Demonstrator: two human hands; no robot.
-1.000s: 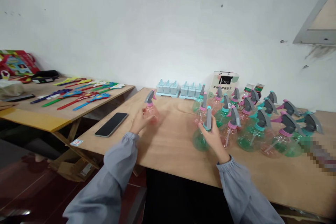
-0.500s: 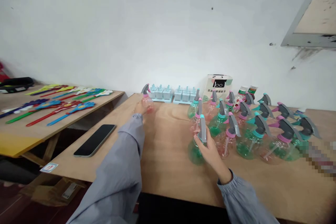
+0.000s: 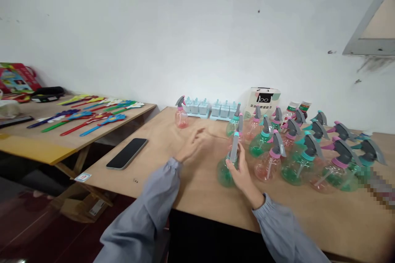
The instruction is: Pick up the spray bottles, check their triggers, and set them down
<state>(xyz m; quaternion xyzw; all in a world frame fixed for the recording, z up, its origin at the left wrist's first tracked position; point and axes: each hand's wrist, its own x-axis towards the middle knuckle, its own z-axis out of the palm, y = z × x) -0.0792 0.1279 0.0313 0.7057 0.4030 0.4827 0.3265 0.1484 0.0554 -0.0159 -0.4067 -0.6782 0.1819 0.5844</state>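
My right hand (image 3: 240,168) is closed around the neck of a green spray bottle (image 3: 224,173) with a grey trigger head and teal collar, at the left front of a cluster of spray bottles. Over the table, my left hand (image 3: 191,144) holds nothing; its fingers are stretched out and slightly blurred. A pink spray bottle (image 3: 181,117) stands upright by itself beyond my left hand, apart from it. Close to my right hand stands another pink spray bottle (image 3: 268,167), among several green and pink ones.
Pale blue ice-pop moulds (image 3: 202,108) and a printed box (image 3: 262,104) stand along the wall. A phone (image 3: 127,153) lies on the table's left part. Colourful hand-shaped clappers (image 3: 101,125) cover the neighbouring table (image 3: 31,150). A cardboard box (image 3: 77,209) sits below.
My left hand has let go of the pink spray bottle and come back to the right, toward my right hand. The bottle stays standing. The view has shifted slightly left.
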